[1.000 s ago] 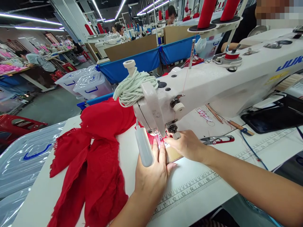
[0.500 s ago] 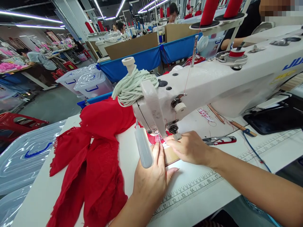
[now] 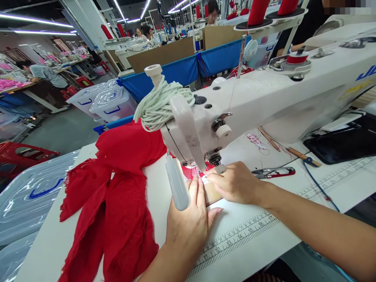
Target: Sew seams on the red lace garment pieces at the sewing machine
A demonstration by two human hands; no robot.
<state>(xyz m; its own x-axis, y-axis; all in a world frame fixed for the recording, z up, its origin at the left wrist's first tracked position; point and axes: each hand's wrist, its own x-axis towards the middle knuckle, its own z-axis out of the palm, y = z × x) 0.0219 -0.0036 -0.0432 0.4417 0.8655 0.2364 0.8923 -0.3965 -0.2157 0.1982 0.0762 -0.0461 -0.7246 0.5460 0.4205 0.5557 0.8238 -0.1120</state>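
Note:
A white sewing machine (image 3: 199, 121) stands over the table, its needle area lit. Red fabric (image 3: 188, 172) lies under the presser foot. My left hand (image 3: 188, 219) rests flat just in front of the needle, fingers stretched forward and thumb apart, the fingertips at the fabric's near edge. To its right, my right hand (image 3: 235, 182) has its fingers curled together close to the presser foot; what they pinch is hidden. Between the hands shows a tan plate (image 3: 212, 192). A larger piece of red fabric (image 3: 126, 211) spreads over the table on the left.
Thread snips (image 3: 274, 172), a wooden-handled tool (image 3: 304, 156) and a black phone-like slab (image 3: 343, 145) lie on the right. A printed ruler (image 3: 235, 243) runs along the table's front. Clear plastic bins (image 3: 35, 196) stand at left. Pale cord (image 3: 164, 103) hangs on the machine head.
The view has shifted slightly. Both hands keep nearly the same place by the needle, and the red fabric on the left lies as before.

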